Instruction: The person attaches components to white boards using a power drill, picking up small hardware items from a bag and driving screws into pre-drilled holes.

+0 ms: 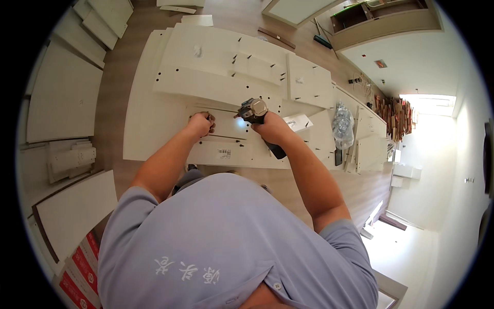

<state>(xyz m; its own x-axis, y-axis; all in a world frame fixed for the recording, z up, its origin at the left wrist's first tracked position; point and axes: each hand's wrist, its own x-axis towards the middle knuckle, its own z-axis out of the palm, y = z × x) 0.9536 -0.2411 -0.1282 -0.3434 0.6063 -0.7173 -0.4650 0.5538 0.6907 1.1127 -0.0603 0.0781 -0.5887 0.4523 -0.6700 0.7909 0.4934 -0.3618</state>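
Note:
My right hand (271, 127) is wrapped round the grip of a cordless drill (253, 109). The drill's lamp throws a bright spot onto the white panel (170, 123) below it, and its nose points left. To the left of the drill, my left hand (202, 124) is closed low over the same panel; small dark bits show at its fingers, too small to name. Beside the hands lies a narrow white board (218, 149) with a label. Several dark connector pins stand in the wide white board (206, 56) farther off.
A clear plastic bag (342, 126) lies on the panels at right. More white panels (64, 92) lean or lie along the left side. A brown strip (278, 38) lies on the floor beyond, near a broom (322, 41). Red and white cartons (80, 273) are at lower left.

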